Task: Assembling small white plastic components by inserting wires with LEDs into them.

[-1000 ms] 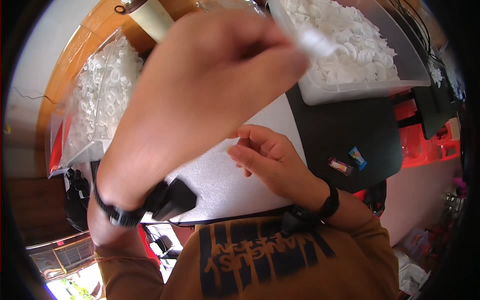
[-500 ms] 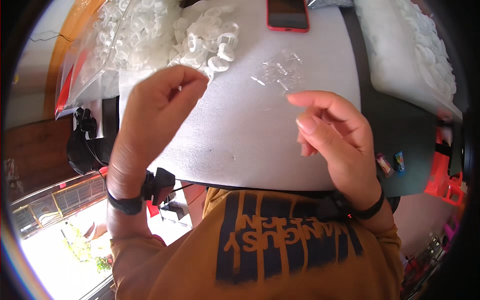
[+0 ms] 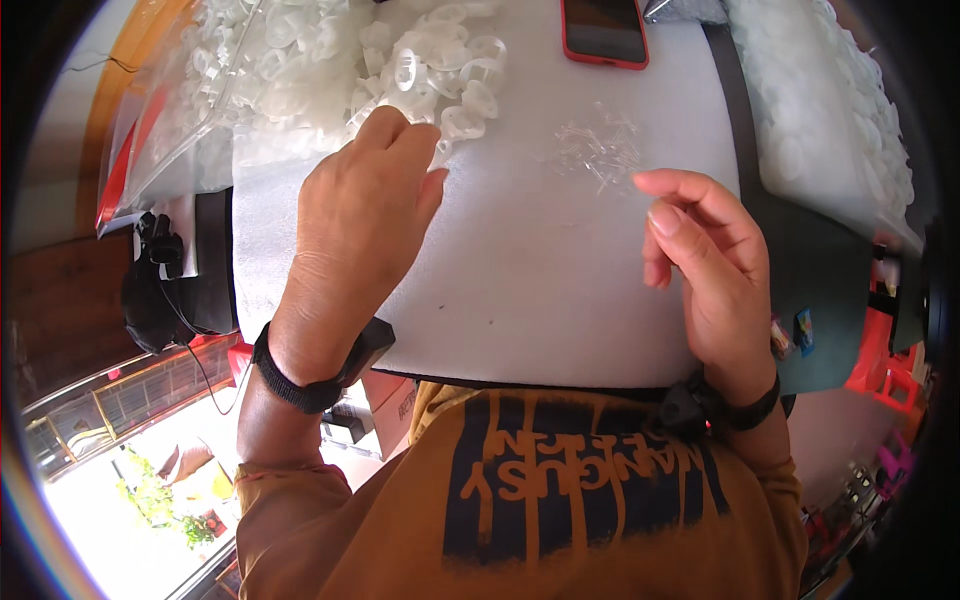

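Near the pile of translucent white plastic ring pieces (image 3: 425,80), my left hand (image 3: 365,205) is palm down with bent fingers. Its thumb stands apart from the index finger, and a loose ring piece (image 3: 462,122) lies just beyond the fingertips. Nothing shows in its grasp, though some fingertips are hidden. Over the right part of the white mat (image 3: 540,290), my right hand (image 3: 715,250) is half curled, with thumb and index finger apart and nothing visible between them. A small scatter of thin clear plastic pins (image 3: 600,150) lies just beyond it.
A phone in a red case (image 3: 605,35) lies at the far edge. At the right stands a clear bag of white pieces (image 3: 815,120); another clear bag (image 3: 180,130) is at the left. Two small wrapped packets (image 3: 805,330) sit right of my right wrist.
My left hand has moved rightward and turned more palm down, its thumb now apart from the fingers. The right hand keeps its curled shape. The view has shifted slightly.
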### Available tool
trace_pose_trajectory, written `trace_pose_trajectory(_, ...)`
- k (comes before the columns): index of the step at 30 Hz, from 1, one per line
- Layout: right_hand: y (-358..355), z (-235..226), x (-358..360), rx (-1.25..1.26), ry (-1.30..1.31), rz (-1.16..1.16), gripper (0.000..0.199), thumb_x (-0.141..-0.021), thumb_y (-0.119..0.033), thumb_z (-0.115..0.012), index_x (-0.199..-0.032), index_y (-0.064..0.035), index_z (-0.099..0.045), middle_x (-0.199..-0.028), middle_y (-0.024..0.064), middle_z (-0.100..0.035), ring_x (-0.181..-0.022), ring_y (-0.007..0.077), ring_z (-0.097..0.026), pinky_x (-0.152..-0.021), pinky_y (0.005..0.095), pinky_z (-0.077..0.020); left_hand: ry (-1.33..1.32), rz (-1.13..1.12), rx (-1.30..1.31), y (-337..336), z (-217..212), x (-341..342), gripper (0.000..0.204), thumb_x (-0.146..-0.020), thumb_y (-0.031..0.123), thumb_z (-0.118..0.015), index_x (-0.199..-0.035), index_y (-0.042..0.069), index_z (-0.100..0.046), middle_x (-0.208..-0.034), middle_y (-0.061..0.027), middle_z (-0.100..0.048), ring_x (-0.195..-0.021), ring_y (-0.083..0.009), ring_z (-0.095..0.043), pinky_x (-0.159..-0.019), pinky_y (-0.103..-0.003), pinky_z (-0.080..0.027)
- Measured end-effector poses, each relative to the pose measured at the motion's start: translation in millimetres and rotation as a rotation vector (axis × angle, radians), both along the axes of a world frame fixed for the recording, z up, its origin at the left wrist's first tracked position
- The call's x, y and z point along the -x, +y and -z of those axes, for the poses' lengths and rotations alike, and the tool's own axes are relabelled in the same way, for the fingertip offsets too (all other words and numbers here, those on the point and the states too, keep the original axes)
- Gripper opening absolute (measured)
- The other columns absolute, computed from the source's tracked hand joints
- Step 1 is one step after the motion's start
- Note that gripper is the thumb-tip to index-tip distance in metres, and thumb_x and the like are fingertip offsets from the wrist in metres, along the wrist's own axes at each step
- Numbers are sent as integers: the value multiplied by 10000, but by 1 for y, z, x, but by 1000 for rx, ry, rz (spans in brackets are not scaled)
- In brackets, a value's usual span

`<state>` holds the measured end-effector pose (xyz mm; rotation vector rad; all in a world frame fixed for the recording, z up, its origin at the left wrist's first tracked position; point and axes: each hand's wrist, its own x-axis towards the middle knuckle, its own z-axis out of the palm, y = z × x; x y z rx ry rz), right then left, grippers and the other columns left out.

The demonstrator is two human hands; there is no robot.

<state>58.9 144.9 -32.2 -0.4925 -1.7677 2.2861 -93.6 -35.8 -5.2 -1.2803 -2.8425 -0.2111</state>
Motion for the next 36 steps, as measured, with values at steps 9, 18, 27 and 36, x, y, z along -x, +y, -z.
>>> trace_pose_trajectory(9,-2,-3,-1,-31,46,3,239,-865,-130,-501,-1052,12,-544,-659,-7,-475,-568,65,-436,-533,201,-356,193,55,-174,-3,0,-1,103,-762,63,-588,-858,30,-573,-772,-75,-546,-598,-231,-557,-539,-307,-439)
trace_pose_trajectory(18,-8,-6,-4,301,33,-193,374,-916,-245,-416,-1173,19,-482,-957,107,-586,-746,145,-574,-653,264,-448,-1383,-363,-648,16,-32,-56,149,-797,76,-561,-895,-28,-603,-646,9,-539,-517,-24,-405,-459,-168,-297)
trace_pose_trajectory(27,-5,-9,-6,249,15,-246,305,-902,-188,-435,-1088,42,-511,-998,151,-598,-778,178,-600,-653,269,-469,-1298,-312,-702,21,-17,-56,132,-811,96,-570,-891,-8,-571,-711,-11,-560,-535,-26,-422,-476,-166,-335)
trace_pose_trajectory(36,6,-5,-2,339,19,25,331,-891,-176,-400,-1133,33,-484,-921,97,-590,-724,153,-590,-613,259,-446,-493,97,-300,31,17,-52,156,-770,27,-589,-925,39,-574,-826,-64,-547,-618,-170,-522,-557,-266,-425)
